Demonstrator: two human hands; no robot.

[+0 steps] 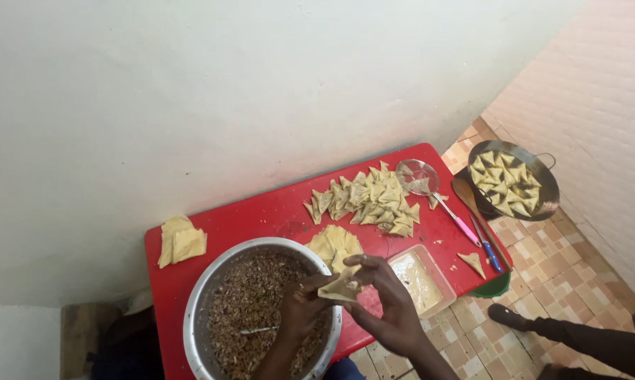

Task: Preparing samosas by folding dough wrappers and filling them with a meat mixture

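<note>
Pastry cone [340, 287], folded, pinched between both hands over rim of metal bowl [203, 299] w/ minced filling, at table's [261, 211] front edge. Left hand [300, 309] grips its lower side; right hand [391, 302] fingers clamp its top.

bowl [199, 302] on table [261, 211], pan [542, 204] right of table

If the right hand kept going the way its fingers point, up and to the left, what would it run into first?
Probably the folded pastry pocket its fingertips already pinch, held with the left hand. Beyond that lies the stack of pastry sheets on the red table, though depth is hard to judge.
</note>
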